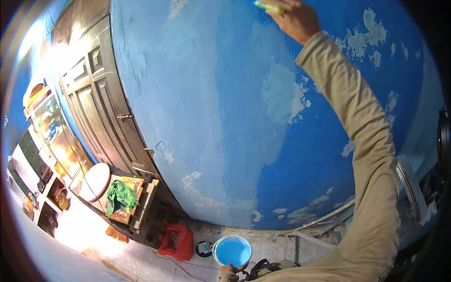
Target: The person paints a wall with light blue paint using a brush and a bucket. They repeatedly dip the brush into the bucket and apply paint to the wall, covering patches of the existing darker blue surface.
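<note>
My right hand [297, 21] is raised at the top edge of the view, against a blue wall [246, 123]. It grips a yellow-green painting tool [269, 7], whose working end is blurred and partly cut off. Low in the view, my left hand [228, 268] holds the rim of a bucket [215, 260] of light blue paint. Streaky pale blue covers the wall's left and middle, while darker blue shows on the right. Whitish bare or patched spots [356, 38] dot the surface.
A wooden door [102, 95] stands left of the wall. Before it, a wooden table [149, 204] carries a green cloth [121, 195]. A red bag [176, 243] and a black round container [203, 249] are on the tiled floor. At right is a wooden frame [313, 239]; a cable [169, 260] crosses the floor.
</note>
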Action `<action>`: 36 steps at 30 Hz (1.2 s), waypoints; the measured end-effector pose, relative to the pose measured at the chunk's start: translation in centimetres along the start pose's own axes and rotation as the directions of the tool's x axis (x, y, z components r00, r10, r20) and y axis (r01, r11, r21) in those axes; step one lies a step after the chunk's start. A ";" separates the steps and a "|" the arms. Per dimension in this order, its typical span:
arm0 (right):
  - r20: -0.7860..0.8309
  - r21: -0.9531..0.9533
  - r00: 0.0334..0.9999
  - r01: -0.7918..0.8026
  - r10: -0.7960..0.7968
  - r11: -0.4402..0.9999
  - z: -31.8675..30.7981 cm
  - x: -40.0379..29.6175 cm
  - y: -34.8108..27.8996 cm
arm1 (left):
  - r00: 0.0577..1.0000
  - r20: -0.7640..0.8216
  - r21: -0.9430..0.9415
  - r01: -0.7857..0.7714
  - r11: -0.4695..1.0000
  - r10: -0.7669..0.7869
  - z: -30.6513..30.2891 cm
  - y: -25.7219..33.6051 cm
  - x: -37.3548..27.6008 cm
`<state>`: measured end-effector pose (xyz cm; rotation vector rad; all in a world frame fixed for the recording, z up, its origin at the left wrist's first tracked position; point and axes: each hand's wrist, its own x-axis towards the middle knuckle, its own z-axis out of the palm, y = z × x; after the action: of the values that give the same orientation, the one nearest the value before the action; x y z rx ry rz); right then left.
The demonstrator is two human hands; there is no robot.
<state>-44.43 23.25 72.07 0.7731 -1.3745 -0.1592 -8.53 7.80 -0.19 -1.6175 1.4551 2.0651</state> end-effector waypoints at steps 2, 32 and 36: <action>0.016 -0.148 0.974 0.225 -0.225 0.963 1.3 -2.8 -0.1 | 0.999 0.012 0.014 -0.032 0.999 0.031 0.3 -0.7 1.1; 0.210 -0.005 0.922 0.333 -0.324 0.943 0.2 -15.7 -6.9 | 0.987 0.054 0.343 -0.160 0.926 0.150 -2.9 -6.4 9.7; 0.333 0.297 0.906 0.162 -0.261 0.941 -1.7 -19.7 -10.4 | 0.987 0.041 0.242 -0.162 0.956 0.157 -2.3 -4.2 6.1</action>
<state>-43.91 26.62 49.96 1.1632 -1.6864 -0.3111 -6.90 5.68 -7.46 -1.4210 1.8059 1.8800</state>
